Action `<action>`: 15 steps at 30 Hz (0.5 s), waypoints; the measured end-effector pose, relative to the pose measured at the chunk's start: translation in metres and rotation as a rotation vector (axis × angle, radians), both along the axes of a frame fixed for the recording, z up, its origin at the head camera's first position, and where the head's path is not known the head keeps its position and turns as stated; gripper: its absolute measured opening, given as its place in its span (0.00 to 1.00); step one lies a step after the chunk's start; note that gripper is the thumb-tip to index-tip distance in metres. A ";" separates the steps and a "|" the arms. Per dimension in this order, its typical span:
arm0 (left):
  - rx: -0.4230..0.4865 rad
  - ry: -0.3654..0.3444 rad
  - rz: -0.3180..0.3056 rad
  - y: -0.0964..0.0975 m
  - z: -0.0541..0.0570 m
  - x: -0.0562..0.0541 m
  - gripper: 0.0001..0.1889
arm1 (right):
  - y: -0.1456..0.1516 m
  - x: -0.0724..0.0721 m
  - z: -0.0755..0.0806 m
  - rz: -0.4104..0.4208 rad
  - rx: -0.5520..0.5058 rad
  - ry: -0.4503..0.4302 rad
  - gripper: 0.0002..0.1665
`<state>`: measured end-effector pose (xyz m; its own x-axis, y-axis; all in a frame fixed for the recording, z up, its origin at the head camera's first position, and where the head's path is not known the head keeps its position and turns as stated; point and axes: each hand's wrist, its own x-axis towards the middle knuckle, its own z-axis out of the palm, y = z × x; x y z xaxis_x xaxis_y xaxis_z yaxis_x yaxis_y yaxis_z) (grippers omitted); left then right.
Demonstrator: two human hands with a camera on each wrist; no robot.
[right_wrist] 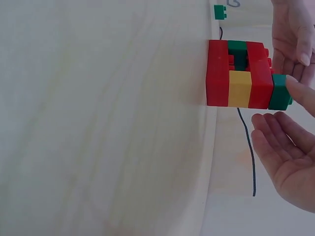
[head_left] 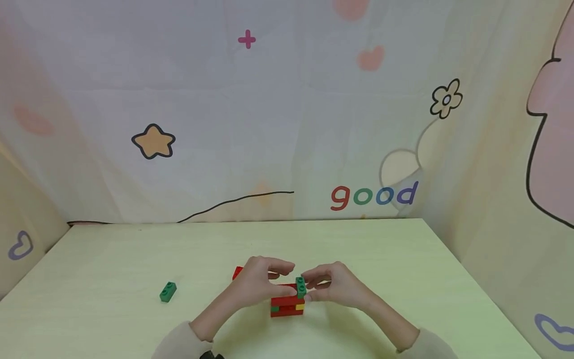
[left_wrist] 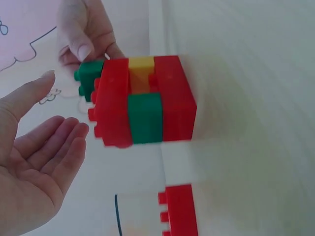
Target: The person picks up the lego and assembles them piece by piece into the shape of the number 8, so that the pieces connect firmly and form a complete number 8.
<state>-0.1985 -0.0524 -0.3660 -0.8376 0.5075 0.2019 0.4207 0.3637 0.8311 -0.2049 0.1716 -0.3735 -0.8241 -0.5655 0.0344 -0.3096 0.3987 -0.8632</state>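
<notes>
A stack of toy building bricks stands on the table before me. Between its lower red brick (left_wrist: 178, 101) and upper red brick (left_wrist: 112, 105) sit a green brick (left_wrist: 146, 119) at the left end and a yellow brick (right_wrist: 239, 89) at the right end. On top, at the right end, rests another green brick (head_left: 300, 287), studs up. My right hand (head_left: 343, 286) is beside it, thumb tip right at its side, fingers loosely bent and not closed round it. My left hand (head_left: 256, 283) hovers at the stack's left, thumb and fingers apart, holding nothing.
A loose green brick (head_left: 168, 292) lies on the table (head_left: 112, 259) to the left. Another red brick (left_wrist: 181, 209) lies behind my left hand, partly hidden in the head view. A printed cloth (head_left: 202, 114) hangs along the table's back and sides.
</notes>
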 end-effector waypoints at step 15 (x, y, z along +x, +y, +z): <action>-0.012 -0.024 0.141 -0.056 0.009 0.008 0.25 | -0.005 -0.001 0.000 -0.007 -0.023 0.011 0.20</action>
<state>-0.1910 -0.1080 -0.3567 -0.9054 0.3865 0.1755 0.3446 0.4275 0.8358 -0.2063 0.1666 -0.3735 -0.8277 -0.5583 0.0566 -0.3164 0.3810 -0.8687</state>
